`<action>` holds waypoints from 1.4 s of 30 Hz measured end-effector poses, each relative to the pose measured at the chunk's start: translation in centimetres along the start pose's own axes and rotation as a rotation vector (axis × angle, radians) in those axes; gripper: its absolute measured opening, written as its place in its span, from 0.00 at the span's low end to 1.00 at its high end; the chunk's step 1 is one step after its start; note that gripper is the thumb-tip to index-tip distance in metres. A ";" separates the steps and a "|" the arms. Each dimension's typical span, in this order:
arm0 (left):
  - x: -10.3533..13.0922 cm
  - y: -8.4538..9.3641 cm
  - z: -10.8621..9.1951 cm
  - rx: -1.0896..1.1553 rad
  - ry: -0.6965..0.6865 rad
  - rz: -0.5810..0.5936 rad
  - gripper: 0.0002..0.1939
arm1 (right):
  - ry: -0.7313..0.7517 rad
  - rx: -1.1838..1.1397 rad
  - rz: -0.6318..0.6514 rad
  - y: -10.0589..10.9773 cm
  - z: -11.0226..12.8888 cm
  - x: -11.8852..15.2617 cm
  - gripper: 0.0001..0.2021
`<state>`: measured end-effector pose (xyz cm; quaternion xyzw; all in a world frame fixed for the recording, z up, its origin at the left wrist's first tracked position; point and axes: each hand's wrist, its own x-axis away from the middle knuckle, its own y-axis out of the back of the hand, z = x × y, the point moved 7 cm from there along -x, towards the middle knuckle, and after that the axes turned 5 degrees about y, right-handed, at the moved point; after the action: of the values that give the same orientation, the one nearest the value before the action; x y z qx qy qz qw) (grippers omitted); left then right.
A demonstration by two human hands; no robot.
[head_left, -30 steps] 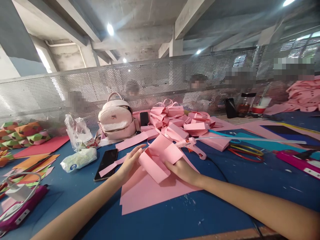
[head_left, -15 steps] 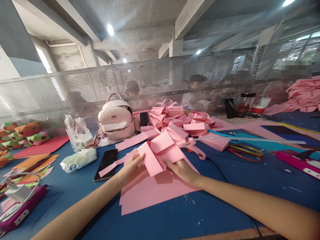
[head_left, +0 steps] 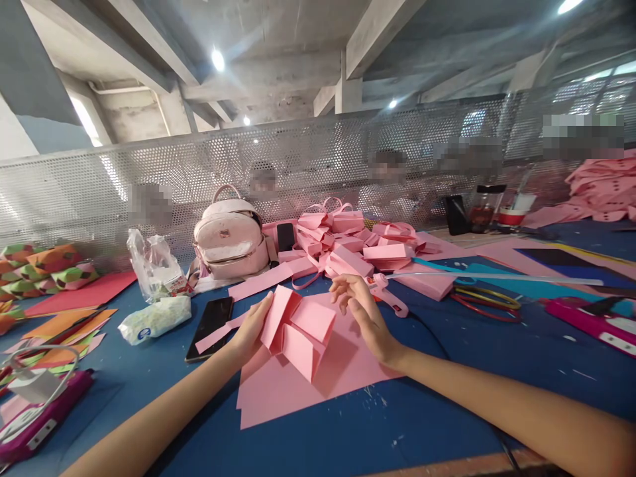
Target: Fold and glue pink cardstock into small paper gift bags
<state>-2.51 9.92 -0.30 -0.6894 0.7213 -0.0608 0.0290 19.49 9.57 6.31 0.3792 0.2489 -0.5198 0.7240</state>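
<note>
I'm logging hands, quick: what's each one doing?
Left hand: closed on the folded pink paper.
Right hand: open, fingers loosely curled, holding nothing, near the glue gun.

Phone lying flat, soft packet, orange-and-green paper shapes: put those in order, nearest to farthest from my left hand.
1. Phone, just left of the left hand.
2. Soft packet, left past the phone.
3. Orange-and-green paper shapes, far left.

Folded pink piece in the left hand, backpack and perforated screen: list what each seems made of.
Folded pink piece: matte paper or thin card, judging by crisp creases and thin edges.
Backpack: probably smooth faux leather, though possibly real; soft sheen, rounded panels.
Perforated screen: likely dull grey metal, from its regular holes and greyish glints.
</note>
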 end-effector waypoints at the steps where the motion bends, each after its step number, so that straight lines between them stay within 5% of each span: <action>1: -0.1 0.2 -0.2 -0.065 -0.024 -0.009 0.27 | 0.020 0.031 0.003 0.2 0.2 -0.2 0.14; 10: 0.7 -1.0 -4.0 -0.634 -0.437 0.001 0.16 | 0.323 0.351 0.567 -3.8 1.7 1.3 0.13; 15: 5.6 -4.6 -6.5 -0.899 -0.761 0.025 0.12 | 0.326 0.537 0.739 -5.2 0.9 2.6 0.13; 17: 8.3 -7.0 -6.0 -1.033 -0.851 0.117 0.09 | 0.287 0.604 0.774 -5.2 0.5 2.7 0.11; 20: 11.9 -9.9 -3.5 -1.581 -1.101 0.100 0.12 | 0.239 0.671 0.816 -5.3 0.1 2.7 0.10; 23: 12.6 -9.5 -1.2 -1.750 -1.023 0.081 0.27 | 0.218 0.701 0.861 -5.3 -0.2 2.6 0.10; 27: 11.4 -8.3 0.6 -1.904 -0.948 0.176 0.22 | 0.190 0.725 0.897 -5.2 -0.7 2.2 0.10; 34: 8.7 -9.0 1.0 -1.842 -0.968 0.167 0.20 | 0.003 0.921 0.897 -4.4 -2.7 1.7 0.19; 42: 7.9 -9.2 0.8 -1.713 -1.008 0.146 0.20 | -0.119 0.978 1.104 -6.2 -4.0 0.7 0.13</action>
<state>6.28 1.66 0.45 -0.3768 0.4660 0.7819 -0.1719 14.01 11.33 1.60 0.6997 -0.2778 -0.1510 0.6406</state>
